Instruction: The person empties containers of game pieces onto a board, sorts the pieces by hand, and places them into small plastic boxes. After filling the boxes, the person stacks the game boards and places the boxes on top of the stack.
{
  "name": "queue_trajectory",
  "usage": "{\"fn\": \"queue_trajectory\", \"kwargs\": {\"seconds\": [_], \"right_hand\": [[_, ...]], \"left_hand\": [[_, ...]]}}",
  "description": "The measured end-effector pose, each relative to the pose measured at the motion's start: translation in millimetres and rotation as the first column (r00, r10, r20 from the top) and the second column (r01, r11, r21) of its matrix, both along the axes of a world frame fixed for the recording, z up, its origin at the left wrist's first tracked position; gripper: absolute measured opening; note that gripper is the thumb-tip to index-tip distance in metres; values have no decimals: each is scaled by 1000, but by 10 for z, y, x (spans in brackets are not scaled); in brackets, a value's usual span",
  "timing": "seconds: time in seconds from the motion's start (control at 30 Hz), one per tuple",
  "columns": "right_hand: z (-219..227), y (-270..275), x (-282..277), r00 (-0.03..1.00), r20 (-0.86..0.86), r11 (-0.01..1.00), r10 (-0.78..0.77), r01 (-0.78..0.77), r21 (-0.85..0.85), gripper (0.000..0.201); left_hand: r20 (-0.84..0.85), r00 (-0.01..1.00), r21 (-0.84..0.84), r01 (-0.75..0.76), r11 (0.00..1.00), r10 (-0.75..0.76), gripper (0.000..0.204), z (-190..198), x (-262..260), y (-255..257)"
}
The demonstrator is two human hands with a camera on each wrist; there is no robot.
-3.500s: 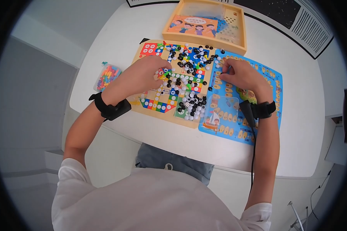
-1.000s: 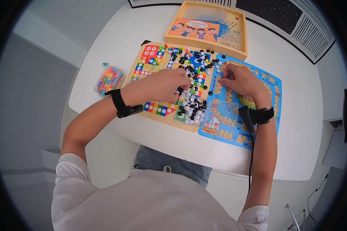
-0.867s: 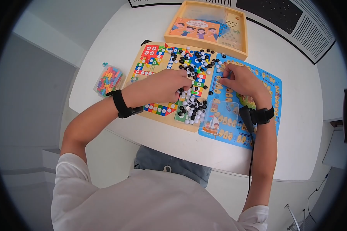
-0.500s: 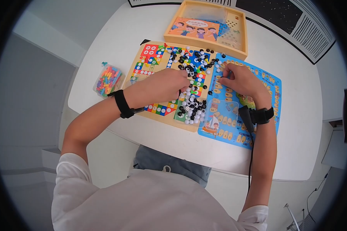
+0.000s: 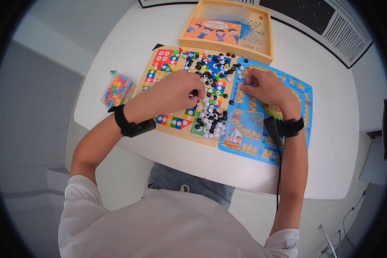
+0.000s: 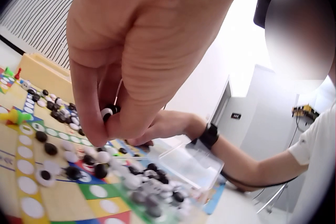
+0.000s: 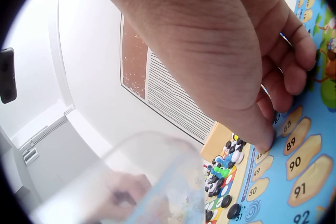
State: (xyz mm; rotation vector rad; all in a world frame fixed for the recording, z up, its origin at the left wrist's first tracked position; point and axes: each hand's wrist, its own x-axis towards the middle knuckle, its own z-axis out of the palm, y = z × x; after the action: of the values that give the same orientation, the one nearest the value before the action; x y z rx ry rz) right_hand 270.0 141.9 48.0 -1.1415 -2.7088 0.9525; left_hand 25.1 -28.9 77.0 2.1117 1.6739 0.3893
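Between its thumb and fingers my left hand [image 5: 176, 91] pinches small black and white pieces [image 6: 109, 112], held above the wooden game board [image 5: 205, 141]. Black and white pieces lie scattered below and beyond the hand, with a denser pile [image 5: 211, 122] at the board's near right part. My right hand [image 5: 268, 88] rests on the blue numbered board [image 5: 303, 112], fingers loosely curled; in the right wrist view no piece shows in this hand [image 7: 210, 50]. A clear plastic box [image 5: 247, 122] stands on the blue board, nearer the body.
A wooden tray [image 5: 225, 46] with an orange booklet [image 5: 213, 31] stands behind the boards. Left of the wooden board is a clear box of colourful pegs [image 5: 117, 90]. A black cable [image 5: 279, 172] hangs along the right forearm.
My left hand has risen and drawn slightly left from the pieces, turning so that pinched pieces show at its fingertips. The right hand stays in its place.
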Motion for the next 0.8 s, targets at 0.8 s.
{"fn": "queue_trajectory", "kwargs": {"seconds": [0.8], "right_hand": [[-14, 6, -3, 1000, -12, 1000, -3, 3, 12, 25]], "left_hand": [[-73, 961, 156, -255, 954, 269, 33, 158, -225, -334]]}}
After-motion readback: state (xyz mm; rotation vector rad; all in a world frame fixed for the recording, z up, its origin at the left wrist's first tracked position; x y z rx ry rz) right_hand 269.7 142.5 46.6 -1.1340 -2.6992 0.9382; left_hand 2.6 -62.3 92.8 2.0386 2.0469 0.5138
